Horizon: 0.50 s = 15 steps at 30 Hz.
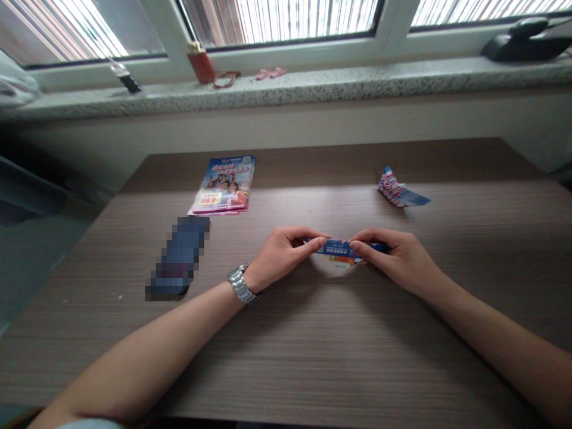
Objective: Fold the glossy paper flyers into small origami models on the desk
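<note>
A folded blue printed flyer is stretched between my two hands, just over the table. My left hand, below a silver wristwatch, pinches its left end between thumb and fingers. At the other end, my right hand grips the paper the same way. Under the blue strip a white and orange part of the paper shows. Beyond my right hand lies a folded paper piece with pointed, wing-like ends. Fingertips behind the flyer are partly hidden.
A stack of printed flyers lies at the back left of the wooden table. Nearer me is a dark, pixelated phone-like object. Along the stone windowsill stand a red case, pink items and a black device.
</note>
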{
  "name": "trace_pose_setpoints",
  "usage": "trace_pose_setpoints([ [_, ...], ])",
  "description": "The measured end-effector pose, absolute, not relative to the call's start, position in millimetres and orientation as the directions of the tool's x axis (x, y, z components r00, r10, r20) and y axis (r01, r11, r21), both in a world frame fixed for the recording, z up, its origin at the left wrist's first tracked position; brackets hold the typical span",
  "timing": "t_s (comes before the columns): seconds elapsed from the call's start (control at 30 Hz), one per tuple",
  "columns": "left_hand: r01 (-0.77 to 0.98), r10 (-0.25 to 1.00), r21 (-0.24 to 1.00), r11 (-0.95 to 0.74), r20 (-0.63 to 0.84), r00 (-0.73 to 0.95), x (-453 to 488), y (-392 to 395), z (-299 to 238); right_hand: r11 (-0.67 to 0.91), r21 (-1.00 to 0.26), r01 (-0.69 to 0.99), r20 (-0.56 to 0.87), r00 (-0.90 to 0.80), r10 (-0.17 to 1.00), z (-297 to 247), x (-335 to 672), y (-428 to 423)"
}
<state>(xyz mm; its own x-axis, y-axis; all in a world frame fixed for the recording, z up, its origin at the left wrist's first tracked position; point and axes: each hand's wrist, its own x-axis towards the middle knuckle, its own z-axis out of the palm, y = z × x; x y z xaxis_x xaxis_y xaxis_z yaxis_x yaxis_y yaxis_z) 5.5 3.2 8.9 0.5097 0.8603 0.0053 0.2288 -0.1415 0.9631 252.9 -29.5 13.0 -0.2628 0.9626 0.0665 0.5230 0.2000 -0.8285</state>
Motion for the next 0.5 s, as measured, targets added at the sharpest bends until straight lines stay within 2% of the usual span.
trace_pose_setpoints([
  [0.13,0.243,0.868,0.96,-0.136,-0.003,0.496,3.2,5.3,10.4,0.185,-0.825,0.534,0.053,-0.252,0.966,10.6,255.9,-27.1],
  [0.5,0.318,0.882,0.914,-0.252,0.081,0.464,0.6,8.3,7.4,0.142,-0.836,0.529,0.021,-0.229,0.973,10.3,258.1,-23.6],
])
